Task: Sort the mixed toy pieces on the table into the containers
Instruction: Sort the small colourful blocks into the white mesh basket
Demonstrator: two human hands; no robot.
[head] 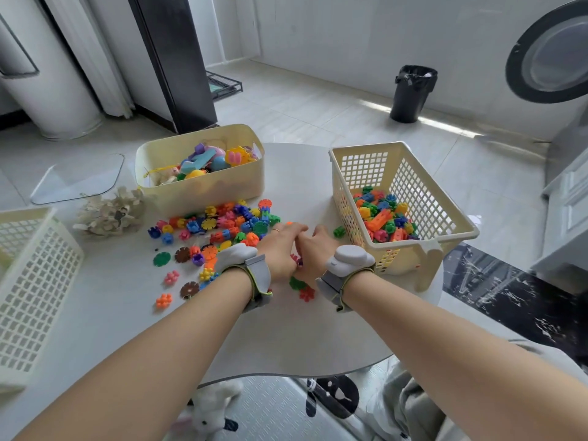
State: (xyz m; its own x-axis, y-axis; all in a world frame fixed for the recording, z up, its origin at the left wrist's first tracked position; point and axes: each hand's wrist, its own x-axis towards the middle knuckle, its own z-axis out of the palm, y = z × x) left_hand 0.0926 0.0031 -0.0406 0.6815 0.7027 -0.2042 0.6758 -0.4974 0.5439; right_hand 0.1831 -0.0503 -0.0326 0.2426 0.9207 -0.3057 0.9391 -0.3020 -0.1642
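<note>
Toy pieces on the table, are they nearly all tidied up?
Partly. Many blocks already sit in the right basket, and other toys fill the solid bin. The left hand and right hand are together over loose pieces. A big colourful pile still waits on the table.

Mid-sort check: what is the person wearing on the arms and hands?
No sleeves on either forearm. The left wrist device and right wrist device are rounded white pods on grey straps edged yellow-green. The left hand wears a thin ring; the right hand shows none.
</note>
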